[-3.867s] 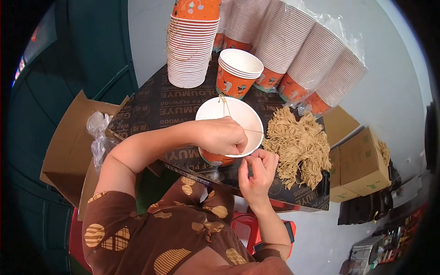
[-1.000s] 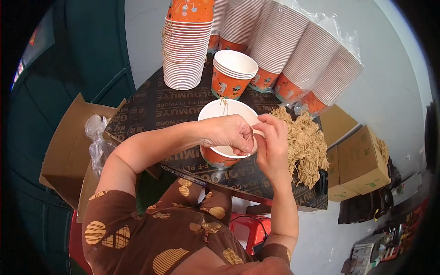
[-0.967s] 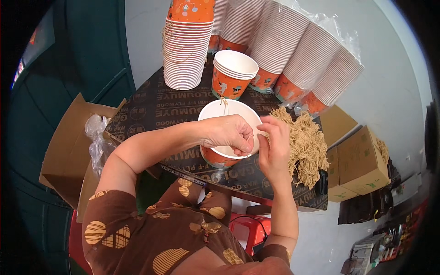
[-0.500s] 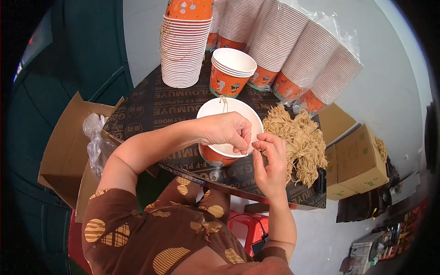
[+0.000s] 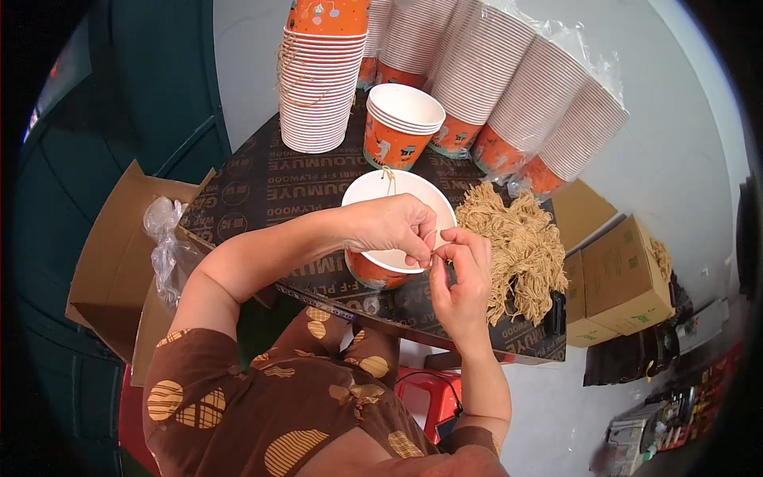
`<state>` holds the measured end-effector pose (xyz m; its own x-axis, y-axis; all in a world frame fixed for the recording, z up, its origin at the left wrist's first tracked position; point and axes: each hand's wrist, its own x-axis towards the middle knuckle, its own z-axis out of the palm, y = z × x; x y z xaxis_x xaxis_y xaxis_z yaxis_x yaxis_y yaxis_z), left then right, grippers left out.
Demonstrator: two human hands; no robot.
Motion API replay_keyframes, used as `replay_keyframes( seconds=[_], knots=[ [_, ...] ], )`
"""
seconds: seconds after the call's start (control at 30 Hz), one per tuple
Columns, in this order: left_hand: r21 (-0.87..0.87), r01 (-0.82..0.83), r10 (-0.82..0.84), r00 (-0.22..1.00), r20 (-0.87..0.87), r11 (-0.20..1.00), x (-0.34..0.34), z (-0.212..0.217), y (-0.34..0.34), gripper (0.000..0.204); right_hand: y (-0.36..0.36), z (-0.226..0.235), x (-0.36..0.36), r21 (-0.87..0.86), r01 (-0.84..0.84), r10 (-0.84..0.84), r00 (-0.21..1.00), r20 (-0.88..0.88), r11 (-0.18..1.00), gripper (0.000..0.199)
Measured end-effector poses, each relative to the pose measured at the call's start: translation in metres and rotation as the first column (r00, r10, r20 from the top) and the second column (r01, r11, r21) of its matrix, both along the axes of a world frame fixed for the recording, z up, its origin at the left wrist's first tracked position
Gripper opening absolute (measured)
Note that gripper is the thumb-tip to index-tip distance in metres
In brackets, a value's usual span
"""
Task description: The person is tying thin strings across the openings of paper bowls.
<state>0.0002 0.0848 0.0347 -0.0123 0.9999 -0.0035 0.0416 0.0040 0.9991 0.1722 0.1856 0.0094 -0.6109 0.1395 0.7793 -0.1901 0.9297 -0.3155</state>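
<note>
An orange paper bucket (image 5: 373, 273) with a white inside stands at the table's near edge, partly hidden by my left forearm. A knotted tan cord (image 5: 388, 176) shows at its far rim. Over the near right part of the rim, my left hand (image 5: 404, 230) is closed in a pinch on a thin cord. My right hand (image 5: 463, 278) meets it there, thumb and fingertips drawn together on the same cord. The cord is mostly hidden between the fingers. Right of the bucket lies a heap of tan cords (image 5: 517, 246), close by my right hand.
Behind the bucket stand a short stack of buckets (image 5: 393, 139) and a tall stack (image 5: 318, 95) with cords hanging from it. Plastic-wrapped bucket stacks (image 5: 485, 63) line the back of the dark table (image 5: 254, 191). Cardboard boxes (image 5: 624, 274) are at the right, an open carton (image 5: 107, 270) at the left.
My right hand has moved slightly left and up, bringing its fingertips against those of my left hand. My left hand and the bucket have stayed in place.
</note>
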Motion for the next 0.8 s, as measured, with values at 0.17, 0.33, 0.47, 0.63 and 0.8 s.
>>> replay_keyframes(
  seconds=[0.17, 0.33, 0.47, 0.63, 0.8],
  knots=[
    [-0.005, -0.003, 0.003, 1.0, -0.022, 1.0, -0.002, -0.002, 0.002, 0.015, -0.002, -0.006, 0.003, -0.014, -0.001, 0.001, 0.999, -0.034, 1.0, 0.021],
    [-0.021, 0.0, 0.0, 1.0, -0.007, 1.0, 0.001, 0.0, 0.002, 0.013, -0.005, -0.01, 0.004, -0.007, 0.003, -0.003, 0.999, -0.04, 1.0, 0.023],
    [-0.032, 0.045, -0.046, 0.998, -0.049, 0.998, -0.001, -0.003, 0.005, 0.011, -0.006, -0.012, 0.004, -0.038, -0.001, 0.0, 0.999, -0.046, 0.999, 0.022],
    [-0.037, 0.079, -0.08, 0.996, -0.048, 0.996, 0.0, -0.003, 0.006, 0.01, -0.005, -0.015, 0.003, -0.088, -0.008, 0.004, 0.999, -0.052, 0.996, 0.021],
    [-0.076, 0.063, -0.066, 0.997, -0.038, 0.995, -0.003, -0.002, 0.004, 0.012, -0.005, -0.016, 0.004, -0.119, -0.017, 0.011, 0.999, -0.053, 0.993, 0.02]
  ],
)
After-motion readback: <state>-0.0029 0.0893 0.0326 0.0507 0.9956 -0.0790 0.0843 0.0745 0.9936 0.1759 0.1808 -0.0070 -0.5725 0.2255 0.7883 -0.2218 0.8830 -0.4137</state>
